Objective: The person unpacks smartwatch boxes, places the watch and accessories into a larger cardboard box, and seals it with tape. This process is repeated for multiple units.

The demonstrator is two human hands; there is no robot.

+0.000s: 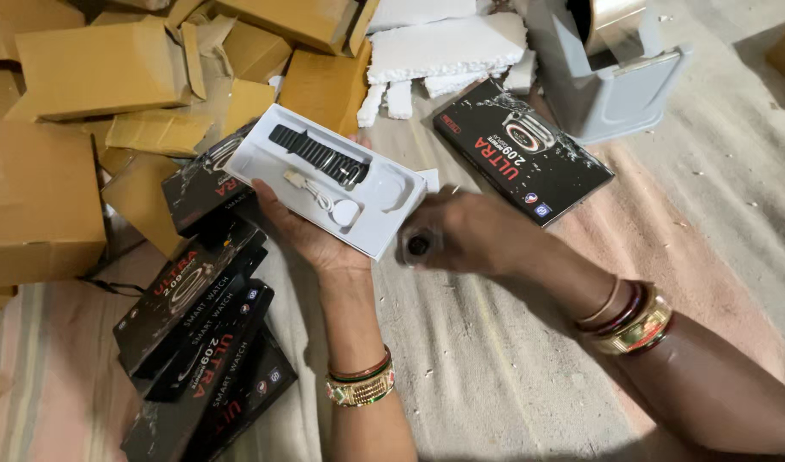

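A flat black printed carton (523,152) lies on the pale cloth-covered floor (495,359) beside a grey plastic stand (605,94), while more black cartons (200,342) are stacked at the left below a heap of brown cardboard boxes (84,77). The left hand (311,235) cups from beneath a white moulded tray (324,180) holding a black ribbed strap (317,156) and a white coiled cable (324,201). The right hand (461,231), blurred, is closed round a small dark round piece (418,246) just beside the tray's corner.
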